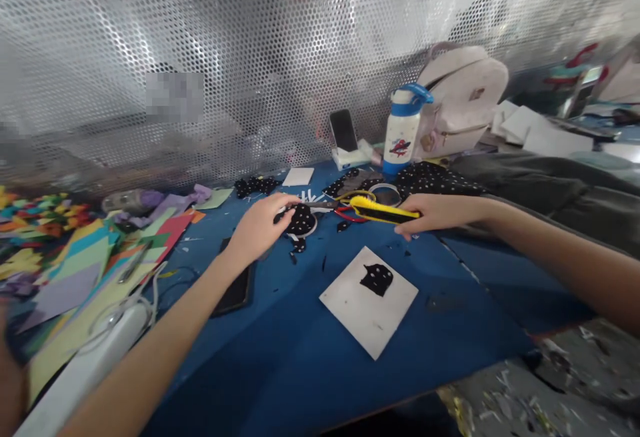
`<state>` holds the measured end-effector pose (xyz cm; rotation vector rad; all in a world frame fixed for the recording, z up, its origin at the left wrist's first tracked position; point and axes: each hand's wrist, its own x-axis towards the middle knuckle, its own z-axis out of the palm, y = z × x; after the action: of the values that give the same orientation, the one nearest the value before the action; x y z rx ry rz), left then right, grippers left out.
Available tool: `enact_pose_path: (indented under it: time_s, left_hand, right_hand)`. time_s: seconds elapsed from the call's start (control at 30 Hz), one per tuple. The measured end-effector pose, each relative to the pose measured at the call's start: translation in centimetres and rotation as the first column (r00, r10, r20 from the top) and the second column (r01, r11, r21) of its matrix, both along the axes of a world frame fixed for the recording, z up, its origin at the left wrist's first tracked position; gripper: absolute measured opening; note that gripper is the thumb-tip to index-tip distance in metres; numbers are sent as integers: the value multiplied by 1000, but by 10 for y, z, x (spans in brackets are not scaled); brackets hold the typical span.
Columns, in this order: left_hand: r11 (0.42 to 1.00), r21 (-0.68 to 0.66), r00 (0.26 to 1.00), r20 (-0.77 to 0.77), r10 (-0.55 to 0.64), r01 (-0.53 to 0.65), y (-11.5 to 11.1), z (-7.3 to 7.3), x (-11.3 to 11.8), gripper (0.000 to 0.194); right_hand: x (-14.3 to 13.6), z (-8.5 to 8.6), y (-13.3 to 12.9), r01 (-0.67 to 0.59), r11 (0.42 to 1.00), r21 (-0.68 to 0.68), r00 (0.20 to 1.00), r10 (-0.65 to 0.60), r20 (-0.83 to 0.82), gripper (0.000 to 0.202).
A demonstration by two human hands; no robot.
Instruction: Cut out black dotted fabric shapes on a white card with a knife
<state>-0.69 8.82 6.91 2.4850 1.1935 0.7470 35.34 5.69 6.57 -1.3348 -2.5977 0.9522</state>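
Note:
My right hand (423, 214) is closed on a yellow and black utility knife (380, 210), which points left above the blue table. My left hand (263, 224) reaches to a round piece covered in black dotted cloth (303, 220), its fingers bent at the piece's left edge; what they hold, if anything, is hidden. Scissors with red handles (350, 215) lie behind the knife, beside a roll of tape (386, 194). Nearer to me is a white square tile (350, 297) with a black dotted cloth scrap (377, 280) on it.
A blue and white bottle (401, 130), a phone (343, 130) and a pale backpack (463, 100) stand at the back. Coloured paper (75, 284) and a white power strip (95, 364) lie left. Dark cloth (550, 190) covers the right side.

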Motion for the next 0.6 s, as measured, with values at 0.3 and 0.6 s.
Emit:
enact_pose_path:
  time_s: [0.3, 0.6]
  left_hand:
    - [988, -134, 955, -275, -115, 80, 75, 11, 8, 29]
    - [981, -196, 938, -342, -64, -5, 98, -8, 13, 30]
  right_hand:
    - [-10, 15, 39, 98, 984, 149, 962, -132, 238, 33]
    - [-72, 1, 99, 115, 980, 164, 932, -164, 325, 30]
